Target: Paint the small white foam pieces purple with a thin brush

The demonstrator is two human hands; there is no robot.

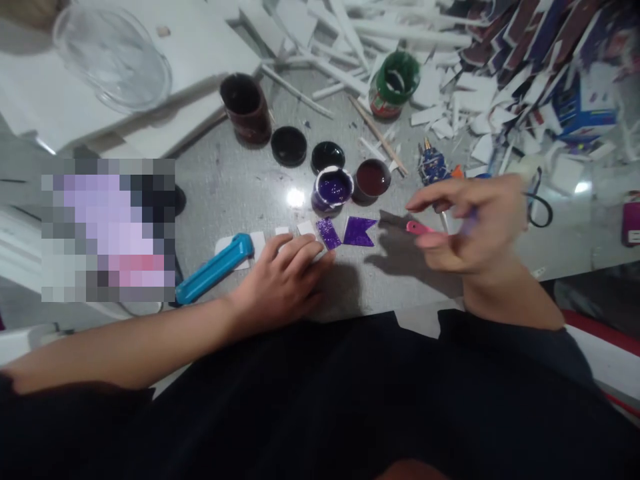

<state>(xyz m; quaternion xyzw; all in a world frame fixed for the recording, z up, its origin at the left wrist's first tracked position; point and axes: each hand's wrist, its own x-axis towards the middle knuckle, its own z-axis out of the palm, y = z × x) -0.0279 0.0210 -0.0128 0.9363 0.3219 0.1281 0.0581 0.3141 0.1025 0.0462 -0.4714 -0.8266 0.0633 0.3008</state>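
Dark fabric shirt [320,400] nearest. Left hand [287,273] on grey metallic-looking bench [215,193] beside flat, glittery purple rectangle [329,233]; can't tell if grip's clamped. Right hand [475,223] raised, thumb and fingers apart. Likely mid-coating; next move probably calls for steadying the rectangle.

Grey table [240,200], blue tool [215,270], purple pieces [360,231], open paint jars [332,200], black lids [289,147], white scraps [474,99]

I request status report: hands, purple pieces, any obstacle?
Purple pieces lying flat, left hand beside them. Right hand raised, grip unclear. Possible obstacle: open purple jar, just beyond.
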